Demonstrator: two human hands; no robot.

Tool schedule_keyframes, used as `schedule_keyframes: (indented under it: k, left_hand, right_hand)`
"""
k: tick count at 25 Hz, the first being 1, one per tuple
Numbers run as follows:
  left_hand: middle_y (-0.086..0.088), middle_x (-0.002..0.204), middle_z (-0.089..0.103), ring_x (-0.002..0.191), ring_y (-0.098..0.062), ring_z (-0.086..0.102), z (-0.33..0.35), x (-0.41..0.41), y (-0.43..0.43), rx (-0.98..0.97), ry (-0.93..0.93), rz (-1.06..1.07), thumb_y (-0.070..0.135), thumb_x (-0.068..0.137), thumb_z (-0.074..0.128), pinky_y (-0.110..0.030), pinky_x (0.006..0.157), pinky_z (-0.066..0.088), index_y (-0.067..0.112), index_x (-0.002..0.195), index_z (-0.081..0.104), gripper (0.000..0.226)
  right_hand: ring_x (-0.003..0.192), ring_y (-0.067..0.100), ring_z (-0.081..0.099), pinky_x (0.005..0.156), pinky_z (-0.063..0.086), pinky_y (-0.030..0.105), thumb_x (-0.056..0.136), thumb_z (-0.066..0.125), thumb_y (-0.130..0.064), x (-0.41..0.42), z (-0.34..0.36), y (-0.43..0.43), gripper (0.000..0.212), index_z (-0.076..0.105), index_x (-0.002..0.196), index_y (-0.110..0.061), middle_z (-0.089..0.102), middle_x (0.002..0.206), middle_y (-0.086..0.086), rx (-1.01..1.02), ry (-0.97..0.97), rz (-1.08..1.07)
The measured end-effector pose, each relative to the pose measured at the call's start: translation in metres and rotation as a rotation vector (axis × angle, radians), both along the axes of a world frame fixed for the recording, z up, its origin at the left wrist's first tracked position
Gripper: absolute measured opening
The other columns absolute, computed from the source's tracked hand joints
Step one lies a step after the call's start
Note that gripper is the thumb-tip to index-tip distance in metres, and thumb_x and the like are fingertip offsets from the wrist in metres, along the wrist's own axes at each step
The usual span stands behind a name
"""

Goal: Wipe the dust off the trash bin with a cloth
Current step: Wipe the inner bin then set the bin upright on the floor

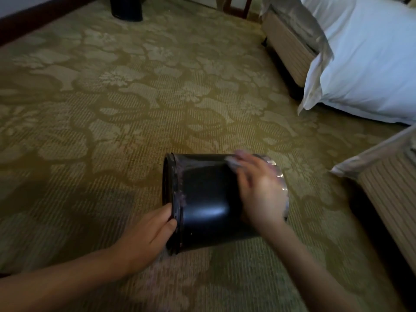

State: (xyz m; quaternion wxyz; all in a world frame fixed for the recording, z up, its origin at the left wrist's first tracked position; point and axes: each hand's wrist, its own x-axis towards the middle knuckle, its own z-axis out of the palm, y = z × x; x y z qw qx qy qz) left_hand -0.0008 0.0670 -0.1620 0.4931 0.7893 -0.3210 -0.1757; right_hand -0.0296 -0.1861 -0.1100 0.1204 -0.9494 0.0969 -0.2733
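A black trash bin (206, 199) lies on its side on the patterned carpet, its rim toward the left. My left hand (148, 235) grips that rim, thumb on the outside. My right hand (258, 188) lies over the bin's right half, blurred with motion, and presses a pale cloth (278, 176) against the bin's wall. The cloth shows only as light patches around my fingers; most of it is hidden under the hand.
A second black bin (127, 7) stands at the far wall. A bed with a white pillow (369, 64) is at the right, another bed corner (387, 188) close by at the right. Chair legs (236, 5) stand at the top.
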Motion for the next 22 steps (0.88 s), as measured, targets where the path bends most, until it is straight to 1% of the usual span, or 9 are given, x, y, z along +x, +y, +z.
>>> schedule_keyframes:
  k: [3, 5, 8, 10, 13, 15, 19, 20, 22]
  left_hand:
    - [0.018, 0.105, 0.065, 0.102, -0.004, 0.063, 0.0, -0.007, 0.002, 0.025, 0.008, -0.033, 0.054, 0.091, 0.026, -0.021, 0.082, 0.052, 0.035, 0.111, 0.059, 0.044]
    - [0.014, 0.102, 0.068, 0.099, -0.005, 0.064, 0.004, -0.011, 0.003, 0.038, 0.024, -0.041, 0.055, 0.089, 0.024, -0.02, 0.08, 0.052, 0.032, 0.108, 0.062, 0.048]
    - [0.005, 0.086, 0.071, 0.082, -0.012, 0.067, 0.007, -0.006, -0.006, -0.106, 0.118, 0.103, 0.045, 0.093, 0.03, -0.022, 0.068, 0.051, 0.021, 0.089, 0.066, 0.044]
    - [0.006, 0.084, 0.07, 0.078, -0.008, 0.066, 0.002, 0.002, -0.013, -0.164, 0.077, 0.226, 0.037, 0.093, 0.033, -0.022, 0.069, 0.05, 0.021, 0.088, 0.066, 0.037]
    - [0.0, 0.088, 0.071, 0.083, -0.014, 0.067, -0.004, 0.001, -0.013, -0.081, 0.039, 0.25, 0.052, 0.09, 0.031, -0.041, 0.077, 0.054, 0.017, 0.098, 0.066, 0.051]
    - [-0.004, 0.082, 0.069, 0.076, -0.018, 0.067, -0.003, -0.008, -0.008, -0.013, -0.004, 0.228, 0.059, 0.088, 0.025, -0.047, 0.071, 0.054, 0.017, 0.094, 0.064, 0.057]
    - [0.006, 0.086, 0.069, 0.08, -0.01, 0.067, 0.004, -0.023, -0.004, 0.047, -0.041, 0.057, 0.052, 0.093, 0.023, -0.031, 0.069, 0.057, 0.026, 0.095, 0.062, 0.047]
    - [0.007, 0.087, 0.068, 0.08, -0.01, 0.066, 0.004, -0.025, -0.001, 0.046, -0.063, 0.019, 0.05, 0.095, 0.024, -0.028, 0.068, 0.056, 0.027, 0.097, 0.062, 0.044]
    - [0.01, 0.087, 0.068, 0.076, -0.009, 0.065, 0.0, -0.027, 0.006, 0.039, -0.141, -0.072, 0.048, 0.098, 0.027, -0.023, 0.066, 0.053, 0.028, 0.101, 0.06, 0.039]
  right_hand:
    - [0.112, 0.014, 0.06, 0.083, 0.048, 0.03, 0.1, 0.049, -0.03, -0.001, 0.004, -0.046, 0.029, 0.065, 0.124, -0.029, 0.055, 0.135, -0.017, 0.165, 0.051, -0.246]
    - [0.115, 0.012, 0.058, 0.091, 0.05, 0.033, 0.1, 0.048, -0.03, 0.0, 0.003, -0.025, 0.028, 0.065, 0.123, -0.029, 0.055, 0.136, -0.016, 0.138, 0.039, -0.245]
    - [0.12, 0.007, 0.055, 0.098, 0.045, 0.026, 0.1, 0.049, -0.026, 0.007, -0.004, 0.053, 0.028, 0.067, 0.121, -0.027, 0.055, 0.138, -0.013, 0.042, 0.0, 0.063]
    - [0.123, 0.009, 0.054, 0.101, 0.043, 0.028, 0.1, 0.047, -0.027, 0.008, -0.007, 0.1, 0.033, 0.065, 0.127, -0.021, 0.053, 0.142, -0.008, 0.061, 0.064, 0.243]
    - [0.12, 0.006, 0.056, 0.096, 0.047, 0.028, 0.099, 0.049, -0.029, 0.01, 0.005, 0.087, 0.031, 0.066, 0.126, -0.027, 0.054, 0.139, -0.015, 0.069, 0.064, 0.349]
    - [0.115, 0.002, 0.056, 0.092, 0.047, 0.024, 0.099, 0.05, -0.028, 0.007, 0.011, 0.044, 0.028, 0.067, 0.121, -0.035, 0.055, 0.135, -0.023, 0.054, 0.088, 0.278]
    - [0.104, 0.023, 0.064, 0.081, 0.048, 0.036, 0.098, 0.049, -0.034, 0.012, 0.018, -0.033, 0.027, 0.07, 0.114, -0.029, 0.059, 0.13, -0.017, 0.195, 0.178, -0.258]
    - [0.102, 0.023, 0.065, 0.082, 0.049, 0.038, 0.097, 0.049, -0.035, 0.012, 0.017, -0.027, 0.027, 0.071, 0.113, -0.029, 0.059, 0.129, -0.017, 0.161, 0.174, -0.306]
    - [0.099, 0.016, 0.066, 0.082, 0.052, 0.035, 0.096, 0.049, -0.033, 0.012, 0.014, 0.015, 0.026, 0.072, 0.107, -0.031, 0.061, 0.126, -0.018, 0.089, 0.109, -0.146]
